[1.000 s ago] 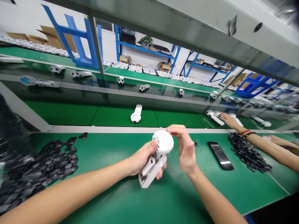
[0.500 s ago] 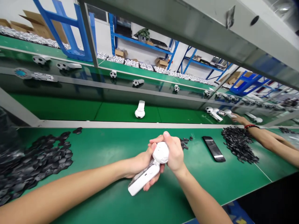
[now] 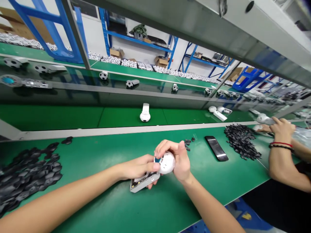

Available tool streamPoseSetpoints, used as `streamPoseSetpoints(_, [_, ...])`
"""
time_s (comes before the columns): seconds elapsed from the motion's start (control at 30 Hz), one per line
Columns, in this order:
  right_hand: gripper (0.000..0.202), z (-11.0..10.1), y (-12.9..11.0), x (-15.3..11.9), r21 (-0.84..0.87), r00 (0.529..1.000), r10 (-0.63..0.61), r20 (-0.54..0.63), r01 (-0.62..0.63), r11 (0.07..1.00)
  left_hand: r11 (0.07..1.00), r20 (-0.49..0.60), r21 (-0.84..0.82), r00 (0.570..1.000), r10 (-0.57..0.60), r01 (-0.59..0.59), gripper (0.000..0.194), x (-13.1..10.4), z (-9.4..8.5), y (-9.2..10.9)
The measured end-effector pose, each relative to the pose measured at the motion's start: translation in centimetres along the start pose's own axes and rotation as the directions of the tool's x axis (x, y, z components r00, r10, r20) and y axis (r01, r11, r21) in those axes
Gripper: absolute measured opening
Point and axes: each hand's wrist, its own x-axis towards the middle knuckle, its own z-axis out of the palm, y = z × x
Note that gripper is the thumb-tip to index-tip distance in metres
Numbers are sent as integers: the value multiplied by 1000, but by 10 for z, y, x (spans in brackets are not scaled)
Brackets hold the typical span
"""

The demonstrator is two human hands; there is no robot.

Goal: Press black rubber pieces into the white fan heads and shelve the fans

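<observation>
Over the green bench I hold a white handheld fan (image 3: 168, 163) with a round, football-like head and a stubby handle. My left hand (image 3: 143, 167) is closed round the joint of head and handle, its thumb against the head and some fingertips underneath. The handle's open side shows metal and small yellowish parts inside. My right hand (image 3: 179, 159) cups the head from the right, fingers curled over its top and thumb raised. A bit of blue shows between the fingers on the head's face. Small black pieces (image 3: 187, 144) lie just beyond my right hand.
Black panels (image 3: 31, 174) are heaped at left, with another black heap (image 3: 241, 140) at right beside a dark phone (image 3: 216, 148). Another fan (image 3: 145, 113) stands on the lower green belt behind a pale rail (image 3: 116, 128). A co-worker's hands (image 3: 283, 129) work at far right.
The fan has been turned in my hands, so its handle's open side and the blue on its head now show. My left hand has moved over the handle. The co-worker's hands have drawn back, holding a fan.
</observation>
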Motion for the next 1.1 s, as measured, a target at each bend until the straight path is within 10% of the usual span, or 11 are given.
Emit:
streamPoseSetpoints(0.27, [77, -86, 6, 35, -218, 985, 38, -171, -75, 973, 991, -234, -24, 965, 120, -129, 62, -5, 0, 9])
streamPoseSetpoints(0.37, [70, -141, 4, 52, -711, 970, 194, -148, -240, 660, 979, -263, -70, 950, 166, -191, 52, -6, -5, 9])
streamPoseSetpoints(0.53, [28, -192, 8, 44, -865, 925, 373, -72, -244, 439, 975, -362, -81, 917, 165, -208, 44, -6, -13, 7])
streamPoseSetpoints(0.93, [18, -184, 10, 28, -942, 903, 429, 3, -141, 304, 943, -581, -203, 807, 103, -266, 51, 11, -22, 9])
streamPoseSetpoints(1.1, [26, -155, 15, 25, -746, 899, 403, -169, -384, 544, 939, -686, -191, 723, 82, -287, 61, 18, -22, 7])
